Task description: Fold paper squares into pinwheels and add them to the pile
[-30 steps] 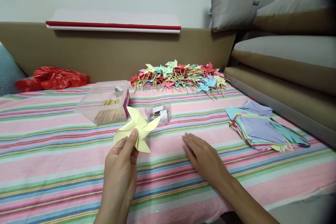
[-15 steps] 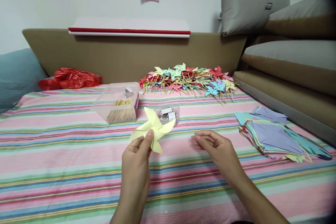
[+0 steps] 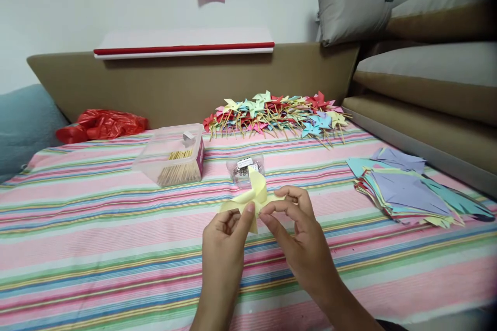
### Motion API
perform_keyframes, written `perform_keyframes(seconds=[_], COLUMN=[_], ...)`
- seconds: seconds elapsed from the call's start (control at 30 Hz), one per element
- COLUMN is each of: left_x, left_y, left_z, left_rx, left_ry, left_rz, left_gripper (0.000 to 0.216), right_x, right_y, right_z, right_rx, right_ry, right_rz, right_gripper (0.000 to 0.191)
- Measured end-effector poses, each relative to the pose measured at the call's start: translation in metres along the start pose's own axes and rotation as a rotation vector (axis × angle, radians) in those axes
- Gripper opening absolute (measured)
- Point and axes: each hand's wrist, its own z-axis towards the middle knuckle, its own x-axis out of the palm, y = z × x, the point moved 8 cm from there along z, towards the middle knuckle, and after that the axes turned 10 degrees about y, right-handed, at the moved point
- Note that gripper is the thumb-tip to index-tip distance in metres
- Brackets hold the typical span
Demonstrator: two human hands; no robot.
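Observation:
A pale yellow paper pinwheel [image 3: 258, 189] is held up over the cloth, its blades folded toward the centre. My left hand [image 3: 229, 230] pinches it near the middle from the left, thumb in front. My right hand [image 3: 297, 225] is closed in a pinch close to the pinwheel's centre; a tiny thing seems to sit at its fingertips, too small to name. Just behind the pinwheel lies a clear bag [image 3: 240, 178] of small dark metallic pieces with white labels, partly covered by a blade.
An open clear plastic box [image 3: 171, 139] holds many thin wooden sticks [image 3: 178, 171]. Finished pinwheels on sticks [image 3: 272, 114] are heaped at the back. Cut paper sheets [image 3: 407, 194] are stacked at right, beside cushions [image 3: 427, 83]. A red plastic bag [image 3: 108, 124] lies back left on the striped cloth [image 3: 97, 248].
My right hand has moved left to the pinwheel's centre, fingers pinched. My left hand has shifted right with the pinwheel, which is now tilted. The view has turned slightly.

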Motion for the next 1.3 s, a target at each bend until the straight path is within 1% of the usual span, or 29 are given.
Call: perform_keyframes(seconds=[0.13,0.27,0.37,0.53,0.73,0.87,1.07,1.3], left_x=[0.003,0.002,0.003,0.007,0.009,0.010,0.008,0.009], left_y=[0.007,0.011,0.013,0.012,0.004,0.003,0.004,0.000], left_z=[0.000,0.001,0.002,0.000,-0.002,-0.001,-0.003,-0.003], left_rx=[-0.038,-0.054,-0.056,-0.050,-0.025,0.010,0.017,0.017], left_ry=[0.011,0.008,0.033,0.078,0.091,0.117,0.077,0.065], left_rz=[-0.127,-0.184,-0.173,-0.128,-0.067,-0.070,-0.053,-0.057], left_gripper=[0.025,0.025,0.026,0.026,0.023,0.021,0.021,0.021], right_x=[0.000,0.000,-0.001,-0.001,-0.001,-0.001,0.001,0.002], right_y=[0.001,0.003,0.003,-0.002,-0.002,-0.001,-0.001,-0.001], right_z=[0.000,0.000,0.002,0.004,0.006,0.006,0.007,0.008], right_rx=[-0.023,-0.051,-0.059,-0.016,0.010,0.006,0.014,0.013], right_ry=[0.007,0.031,0.053,0.112,0.138,0.147,0.167,0.177], right_rz=[-0.073,-0.114,-0.125,-0.054,-0.003,-0.019,0.043,0.075], right_gripper=[0.014,0.014,0.014,0.014,0.015,0.016,0.017,0.015])
